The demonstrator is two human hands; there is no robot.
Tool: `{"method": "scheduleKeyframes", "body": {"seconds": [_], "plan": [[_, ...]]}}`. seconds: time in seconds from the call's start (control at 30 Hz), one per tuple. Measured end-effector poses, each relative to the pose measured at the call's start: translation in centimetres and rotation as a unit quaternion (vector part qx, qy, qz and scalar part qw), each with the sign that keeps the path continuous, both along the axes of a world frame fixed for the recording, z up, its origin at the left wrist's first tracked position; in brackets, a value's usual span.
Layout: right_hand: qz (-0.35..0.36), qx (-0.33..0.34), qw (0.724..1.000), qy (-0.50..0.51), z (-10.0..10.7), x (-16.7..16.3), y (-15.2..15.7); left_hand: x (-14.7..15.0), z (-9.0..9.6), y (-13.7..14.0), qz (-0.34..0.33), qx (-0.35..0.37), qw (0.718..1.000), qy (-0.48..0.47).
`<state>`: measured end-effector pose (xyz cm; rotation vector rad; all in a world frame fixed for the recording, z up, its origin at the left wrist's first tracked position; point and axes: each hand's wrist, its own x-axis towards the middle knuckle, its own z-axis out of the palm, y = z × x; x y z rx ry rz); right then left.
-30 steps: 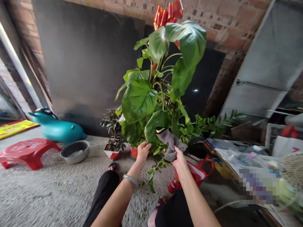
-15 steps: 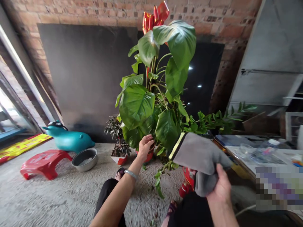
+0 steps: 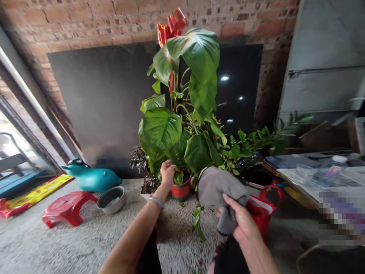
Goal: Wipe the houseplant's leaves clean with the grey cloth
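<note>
A tall potted plant (image 3: 160,131) with broad green leaves stands in front of me in a red and green pot (image 3: 181,190). At its lower leaves, just left of the pot, is my left hand (image 3: 167,172), its fingers curled together; what lies between them, if anything, is hidden. My right hand (image 3: 242,220) grips a bunched grey cloth (image 3: 219,188) with a dark and yellow edge. The cloth hangs to the right of the pot, in front of the lower leaves, and covers part of them.
On the left lie a red stool (image 3: 70,205), a metal bowl (image 3: 111,200) and a teal inflatable animal (image 3: 95,178). A red bag (image 3: 264,213) stands right of my right hand. Farther right, a table (image 3: 296,173) bears a plastic bottle (image 3: 332,169). A fallen leafy sprig (image 3: 198,224) lies on the floor.
My view has shifted, and more of the pot and the red bag shows. The cloth has moved left, nearer the plant, and is more bunched. My left hand stays at the lower leaves.
</note>
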<state>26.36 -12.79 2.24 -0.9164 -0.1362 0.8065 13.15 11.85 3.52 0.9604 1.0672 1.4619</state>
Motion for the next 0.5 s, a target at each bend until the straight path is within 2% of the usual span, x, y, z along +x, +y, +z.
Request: {"method": "scheduleKeyframes", "body": {"seconds": [0.07, 0.1, 0.17, 0.23, 0.27, 0.3, 0.37, 0.43, 0.5], "plan": [[-0.114, -0.023, 0.992, -0.055, 2.7, 1.7, -0.2, -1.2, 0.8, 0.9, 0.042, -0.015, 0.999, 0.000], [-0.174, -0.033, 0.980, -0.096, 4.6, 2.5, 0.3, -1.5, 1.2, 1.1, 0.028, -0.027, 0.999, 0.001], [-0.253, -0.020, 0.943, -0.215, 8.5, 3.4, 2.5, -1.4, 1.9, 1.2, -0.045, -0.059, 0.997, 0.008], [-0.253, 0.001, 0.906, -0.339, 11.1, 3.2, 5.6, -1.0, 2.5, 0.8, -0.111, -0.083, 0.990, 0.010], [-0.223, 0.008, 0.893, -0.392, 11.7, 2.6, 7.1, -0.9, 2.7, 0.6, -0.122, -0.087, 0.989, 0.006], [-0.176, 0.006, 0.884, -0.433, 11.7, 1.8, 8.3, -0.9, 2.9, 0.4, -0.121, -0.085, 0.989, -0.002], [-0.054, -0.016, 0.874, -0.482, 10.1, -0.1, 9.3, -1.6, 3.4, 0.3, -0.101, -0.070, 0.992, -0.022], [0.062, -0.038, 0.869, -0.489, 7.3, -1.6, 8.4, -3.2, 4.2, 0.4, -0.085, -0.064, 0.993, -0.043], [0.127, -0.042, 0.879, -0.458, 4.5, -2.1, 6.2, -5.0, 5.3, 0.7, -0.091, -0.062, 0.992, -0.064]]}}
